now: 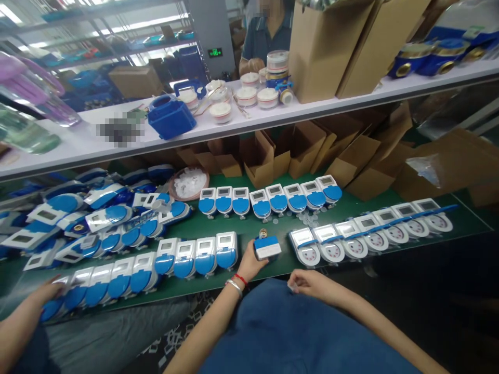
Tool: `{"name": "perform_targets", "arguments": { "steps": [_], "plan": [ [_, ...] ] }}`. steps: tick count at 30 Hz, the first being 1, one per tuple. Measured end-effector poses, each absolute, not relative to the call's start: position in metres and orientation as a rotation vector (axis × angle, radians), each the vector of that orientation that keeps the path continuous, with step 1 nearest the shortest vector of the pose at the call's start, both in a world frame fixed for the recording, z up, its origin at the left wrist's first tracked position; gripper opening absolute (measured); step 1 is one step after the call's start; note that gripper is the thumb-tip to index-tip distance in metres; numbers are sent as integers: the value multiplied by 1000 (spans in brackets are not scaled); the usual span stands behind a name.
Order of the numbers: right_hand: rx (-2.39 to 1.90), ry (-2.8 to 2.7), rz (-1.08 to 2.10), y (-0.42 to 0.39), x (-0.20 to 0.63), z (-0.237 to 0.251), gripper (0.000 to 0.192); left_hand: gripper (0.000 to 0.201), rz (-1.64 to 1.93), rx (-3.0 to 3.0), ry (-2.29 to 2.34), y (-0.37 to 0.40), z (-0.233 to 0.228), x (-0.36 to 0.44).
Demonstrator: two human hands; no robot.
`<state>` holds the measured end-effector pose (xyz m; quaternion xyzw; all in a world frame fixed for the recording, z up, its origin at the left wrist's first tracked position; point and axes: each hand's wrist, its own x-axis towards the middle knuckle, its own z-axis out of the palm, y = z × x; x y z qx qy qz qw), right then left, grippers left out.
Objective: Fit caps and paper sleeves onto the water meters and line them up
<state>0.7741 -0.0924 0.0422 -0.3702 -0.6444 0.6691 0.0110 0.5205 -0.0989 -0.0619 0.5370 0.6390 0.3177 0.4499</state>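
Note:
My left hand (251, 264), with a red cord and a silver bangle at the wrist, grips a blue-and-white water meter (268, 248) above the green bench. The meter is tilted, and its brass pipe end points away from me. Close to my body, my right hand (312, 284) is closed in a pinch on a small clear plastic piece (291, 286). To the right stands a row of water meters with raised lids (355, 244). A row of meters with blue lids down (205, 262) lies to the left, and another row (276, 200) sits farther back.
A co-worker's hand (49, 292) touches a meter at the far left. Piled meters (105, 197) and a bowl of clear pieces (206, 182) lie behind. Loose clear pieces (309, 219) dot the bench. Open cardboard boxes (304, 148) stand under a white shelf (351, 104). Another person (268, 31) is beyond.

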Motion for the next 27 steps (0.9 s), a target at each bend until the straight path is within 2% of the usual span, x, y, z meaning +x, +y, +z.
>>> {"name": "perform_targets", "arguments": {
  "steps": [3, 7, 10, 16, 23, 27],
  "plan": [
    [-1122, -2071, 2071, -85, 769, 40, 26, 72, 742, 1427, 1556, -127, -66, 517],
    [-1173, -2299, 1672, -60, 747, 27, 39, 72, 725, 1394, 1633, -149, -79, 513],
    [-1207, -2411, 1337, -40, 721, 8, 33, 72, 753, 1373, 1676, -156, -84, 511],
    [-1053, -2554, 1072, -28, 676, -19, 27, 70, 765, 1408, 1674, -158, -87, 509],
    [-976, -2873, 851, -25, 664, -9, 20, 67, 721, 1433, 1674, -151, -85, 512],
    [-1087, -2966, 703, -26, 664, -3, 20, 66, 718, 1453, 1646, -146, -86, 515]
  ]
}}
